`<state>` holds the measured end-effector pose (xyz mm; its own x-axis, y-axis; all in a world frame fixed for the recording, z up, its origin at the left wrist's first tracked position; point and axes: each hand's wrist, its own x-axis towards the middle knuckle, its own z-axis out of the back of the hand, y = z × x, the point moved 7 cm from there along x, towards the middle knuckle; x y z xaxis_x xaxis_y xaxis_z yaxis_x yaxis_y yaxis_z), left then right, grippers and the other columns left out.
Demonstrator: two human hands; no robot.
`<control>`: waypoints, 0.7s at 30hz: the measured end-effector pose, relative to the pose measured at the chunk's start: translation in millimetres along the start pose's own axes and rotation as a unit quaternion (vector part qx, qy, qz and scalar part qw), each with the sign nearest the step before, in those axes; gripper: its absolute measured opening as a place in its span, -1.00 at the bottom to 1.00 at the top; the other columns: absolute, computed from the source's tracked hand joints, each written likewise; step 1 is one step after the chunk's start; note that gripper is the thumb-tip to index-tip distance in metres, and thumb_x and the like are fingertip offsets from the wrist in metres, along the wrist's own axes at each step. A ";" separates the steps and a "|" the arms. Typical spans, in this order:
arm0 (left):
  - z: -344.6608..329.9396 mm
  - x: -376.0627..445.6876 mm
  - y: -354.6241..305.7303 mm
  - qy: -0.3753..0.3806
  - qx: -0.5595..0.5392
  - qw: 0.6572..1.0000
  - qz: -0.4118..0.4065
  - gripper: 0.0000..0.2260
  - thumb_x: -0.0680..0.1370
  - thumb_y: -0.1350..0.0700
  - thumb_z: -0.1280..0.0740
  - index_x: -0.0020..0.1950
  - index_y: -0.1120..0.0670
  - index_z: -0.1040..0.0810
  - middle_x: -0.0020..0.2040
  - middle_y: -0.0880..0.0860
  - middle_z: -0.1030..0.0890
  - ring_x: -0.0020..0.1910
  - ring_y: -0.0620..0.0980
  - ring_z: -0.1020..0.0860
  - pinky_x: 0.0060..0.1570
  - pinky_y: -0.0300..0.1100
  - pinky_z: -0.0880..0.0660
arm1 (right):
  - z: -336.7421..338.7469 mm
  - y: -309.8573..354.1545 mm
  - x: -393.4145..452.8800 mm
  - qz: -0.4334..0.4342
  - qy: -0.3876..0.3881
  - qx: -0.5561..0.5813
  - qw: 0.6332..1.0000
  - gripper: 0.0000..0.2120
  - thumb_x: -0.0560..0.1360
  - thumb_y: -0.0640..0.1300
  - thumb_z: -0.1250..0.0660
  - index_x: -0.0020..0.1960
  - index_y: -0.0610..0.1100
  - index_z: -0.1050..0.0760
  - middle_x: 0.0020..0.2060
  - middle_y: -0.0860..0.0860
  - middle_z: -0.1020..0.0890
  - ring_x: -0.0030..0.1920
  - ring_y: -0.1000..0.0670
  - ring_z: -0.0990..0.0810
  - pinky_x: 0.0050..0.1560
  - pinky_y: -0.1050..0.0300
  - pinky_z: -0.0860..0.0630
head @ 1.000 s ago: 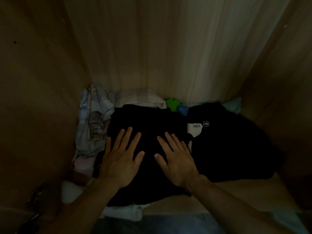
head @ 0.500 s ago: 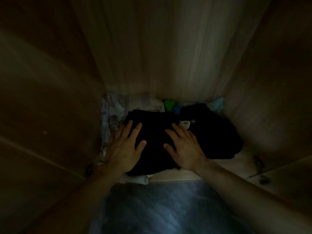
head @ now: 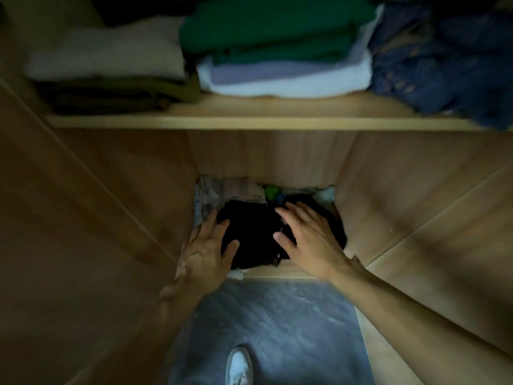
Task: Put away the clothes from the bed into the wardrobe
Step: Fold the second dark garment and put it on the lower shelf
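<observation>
Black clothes (head: 249,234) on wardrobe floor (head: 291,269), left hand (head: 204,252) and right hand (head: 311,240) fingers spread flat on top, pale fabrics (head: 222,193) behind at back-left corner, green stack (head: 272,31) on shelf (head: 249,122) above, white shoe (head: 238,366) below.

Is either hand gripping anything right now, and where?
Nothing is gripped. The left hand and right hand are spread open over the black clothes; contact cannot be told.

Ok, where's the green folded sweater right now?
Head view: the green folded sweater tops the middle stack on the upper shelf, between the white pile and jeans.
</observation>
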<state>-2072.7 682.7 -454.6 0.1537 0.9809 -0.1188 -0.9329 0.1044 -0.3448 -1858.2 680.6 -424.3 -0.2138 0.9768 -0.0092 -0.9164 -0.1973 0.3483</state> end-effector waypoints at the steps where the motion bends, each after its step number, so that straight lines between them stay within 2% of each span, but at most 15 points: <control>1: 20.7 -15.4 -5.6 -0.003 -0.006 1.000 0.005 -0.40 0.55 -0.31 0.05 0.54 -0.10 -0.24 0.61 0.00 -0.13 0.50 0.10 -0.23 0.45 0.08 -0.24 | 24.5 9.7 -11.8 0.004 -0.017 0.002 1.000 -0.42 0.59 0.24 -0.05 0.54 0.02 -0.23 0.52 -0.05 -0.29 0.53 -0.13 -0.19 0.48 -0.09 -0.17; 5: 100.3 -78.5 -32.1 -0.031 -0.014 0.999 0.025 -0.49 0.60 -0.25 -0.07 0.50 -0.08 -0.32 0.54 0.04 -0.29 0.43 0.16 -0.33 0.38 0.10 -0.32 | 96.4 47.8 -62.3 -0.001 -0.026 -0.013 1.000 -0.33 0.53 0.31 0.08 0.53 0.02 -0.24 0.50 -0.06 -0.32 0.51 -0.14 -0.22 0.46 -0.10 -0.22; 8: 152.6 -133.0 -54.8 -0.058 -0.045 0.997 0.039 -0.43 0.53 -0.32 0.07 0.43 -0.11 -0.35 0.41 0.04 -0.43 0.29 0.18 -0.43 0.23 0.16 -0.43 | 135.2 82.9 -93.9 0.011 -0.029 -0.007 1.000 -0.36 0.55 0.29 0.04 0.53 -0.01 -0.26 0.49 -0.07 -0.34 0.50 -0.17 -0.26 0.44 -0.11 -0.26; 11: 185.2 -181.1 -73.1 -0.068 -0.040 0.996 0.046 -0.45 0.55 -0.30 0.04 0.42 -0.08 -0.37 0.43 0.04 -0.42 0.27 0.18 -0.44 0.21 0.11 -0.44 | 167.7 117.6 -120.3 0.025 -0.023 -0.011 0.999 -0.38 0.57 0.27 -0.01 0.54 0.00 -0.21 0.51 -0.06 -0.30 0.51 -0.14 -0.23 0.44 -0.10 -0.26; 15: 211.0 -231.4 -86.3 -0.086 -0.053 0.994 0.035 -0.54 0.62 -0.23 -0.08 0.46 -0.06 -0.36 0.51 0.02 -0.32 0.39 0.14 -0.37 0.31 0.07 -0.38 | 210.8 158.9 -153.5 0.040 -0.055 -0.017 0.998 -0.36 0.55 0.27 -0.01 0.53 -0.03 -0.22 0.51 -0.09 -0.29 0.50 -0.14 -0.23 0.45 -0.12 -0.25; 21: 257.0 -280.9 -80.9 -0.122 -0.077 0.990 -0.003 -0.56 0.63 -0.18 -0.11 0.45 -0.04 -0.36 0.49 0.02 -0.35 0.38 0.13 -0.37 0.30 0.08 -0.38 | 242.5 194.3 -216.8 0.003 -0.093 0.016 0.996 -0.29 0.51 0.32 0.08 0.52 -0.05 -0.22 0.49 -0.07 -0.33 0.48 -0.10 -0.27 0.42 -0.13 -0.30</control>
<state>-2124.1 440.8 -154.1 0.0587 0.9925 0.1068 -0.8688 0.1035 -0.4841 -1907.8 450.6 -127.3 -0.1505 0.9748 0.1649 -0.9034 -0.2034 0.3776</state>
